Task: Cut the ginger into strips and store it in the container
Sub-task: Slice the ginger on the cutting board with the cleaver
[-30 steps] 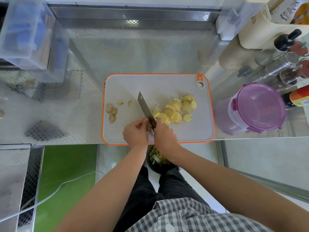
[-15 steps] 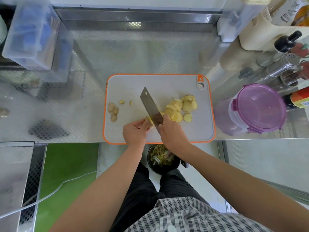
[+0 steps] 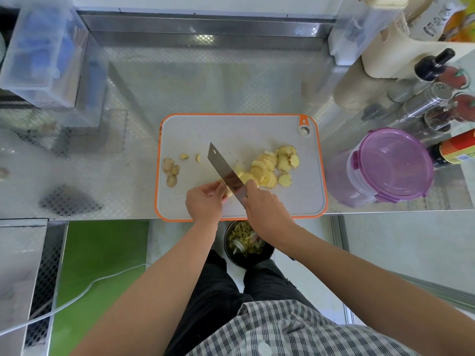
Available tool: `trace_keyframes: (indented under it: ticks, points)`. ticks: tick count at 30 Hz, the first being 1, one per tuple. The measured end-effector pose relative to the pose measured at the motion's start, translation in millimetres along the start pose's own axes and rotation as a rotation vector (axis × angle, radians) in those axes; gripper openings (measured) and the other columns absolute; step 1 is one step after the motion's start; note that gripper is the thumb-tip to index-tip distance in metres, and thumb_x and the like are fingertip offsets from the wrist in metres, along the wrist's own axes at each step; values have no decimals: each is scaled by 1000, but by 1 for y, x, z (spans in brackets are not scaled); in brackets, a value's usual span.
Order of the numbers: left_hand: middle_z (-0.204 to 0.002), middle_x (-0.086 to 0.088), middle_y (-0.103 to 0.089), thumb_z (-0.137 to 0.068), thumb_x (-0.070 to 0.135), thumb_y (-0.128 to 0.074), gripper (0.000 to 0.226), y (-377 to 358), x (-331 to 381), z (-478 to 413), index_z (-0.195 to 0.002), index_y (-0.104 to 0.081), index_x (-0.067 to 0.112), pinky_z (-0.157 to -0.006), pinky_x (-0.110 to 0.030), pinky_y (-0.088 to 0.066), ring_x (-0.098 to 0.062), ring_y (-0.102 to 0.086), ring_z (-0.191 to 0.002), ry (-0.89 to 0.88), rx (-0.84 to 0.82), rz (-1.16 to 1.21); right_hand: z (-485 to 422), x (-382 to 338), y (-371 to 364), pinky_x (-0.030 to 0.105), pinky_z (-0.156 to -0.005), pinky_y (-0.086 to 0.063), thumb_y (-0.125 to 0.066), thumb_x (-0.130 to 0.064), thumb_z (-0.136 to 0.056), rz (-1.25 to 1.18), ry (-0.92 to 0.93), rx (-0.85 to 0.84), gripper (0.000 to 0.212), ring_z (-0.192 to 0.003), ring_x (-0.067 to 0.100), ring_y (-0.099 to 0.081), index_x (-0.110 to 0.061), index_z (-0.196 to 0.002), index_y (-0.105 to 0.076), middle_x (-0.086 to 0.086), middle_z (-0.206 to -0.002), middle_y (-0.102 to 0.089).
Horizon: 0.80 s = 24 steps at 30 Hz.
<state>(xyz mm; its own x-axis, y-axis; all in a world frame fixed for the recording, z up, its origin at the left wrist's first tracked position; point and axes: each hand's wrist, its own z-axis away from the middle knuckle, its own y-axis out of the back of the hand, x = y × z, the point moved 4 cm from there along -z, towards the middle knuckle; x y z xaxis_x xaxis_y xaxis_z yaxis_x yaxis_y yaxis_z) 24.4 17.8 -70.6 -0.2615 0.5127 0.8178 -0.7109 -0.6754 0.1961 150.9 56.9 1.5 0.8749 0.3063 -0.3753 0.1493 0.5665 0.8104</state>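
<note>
A grey cutting board (image 3: 205,129) with an orange rim lies on the steel counter. On its right half lies a pile of yellow ginger slices (image 3: 272,165). Several brownish ginger scraps (image 3: 171,170) sit near its left edge. My right hand (image 3: 264,209) grips the handle of a cleaver (image 3: 223,170), whose blade points up and left, tilted over the board. My left hand (image 3: 205,201) pinches a small piece of ginger (image 3: 228,192) right against the blade's left side. A round container with a purple lid (image 3: 393,163) stands to the right of the board, closed.
Bottles and shakers (image 3: 431,98) crowd the back right corner. A clear plastic box (image 3: 43,55) stands at the back left. Below the counter's front edge sits a dark bin (image 3: 246,245) with peelings. A white cable (image 3: 77,299) runs over the green floor.
The cleaver blade has tilted over to the right, showing its flat side, and shifted slightly up the board. My left hand stays on the small ginger piece.
</note>
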Motion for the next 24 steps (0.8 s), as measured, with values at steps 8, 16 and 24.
trace_keyframes:
  ticks: [8, 16, 24]
  points:
    - [-75, -7, -74, -80, 18, -76, 15, 1, -1, -3, -91, -76, 9, -79, -41, -58, -20, -72, -70, -23, 18, -87, -2, -7, 2, 29, -46, -26, -38, 3, -92, 28, -37, -21, 22, -54, 18, -37, -16, -95, -26, 0, -65, -38]
    - [-73, -9, -73, -79, 21, -75, 15, 0, -5, -6, -90, -77, 11, -79, -44, -58, -22, -71, -72, -45, 28, -146, 5, -7, 3, 27, -45, -21, -38, 6, -88, 8, -44, -44, 27, -53, 14, -35, -15, -102, -30, 0, -65, -38]
    - [-74, -7, -73, -79, 21, -73, 14, 0, -6, -7, -90, -77, 12, -78, -43, -57, -21, -71, -73, -69, 30, -186, -15, -23, 4, 28, -48, -27, -39, 6, -89, -40, -40, -39, 23, -60, 20, -43, -14, -96, -31, 0, -67, -40]
